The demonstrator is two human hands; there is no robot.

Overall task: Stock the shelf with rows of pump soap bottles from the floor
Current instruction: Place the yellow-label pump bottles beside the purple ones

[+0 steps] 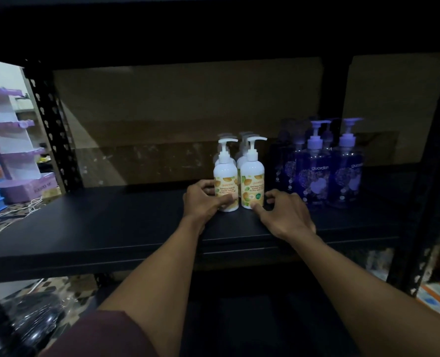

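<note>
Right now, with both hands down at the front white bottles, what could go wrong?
1. The left hand grips the left white bottle low down; tall and narrow, it could tip backward if pushed.
2. The right hand sits close between the right white bottle and the purple bottles; pulling out carelessly may knock either.
</note>
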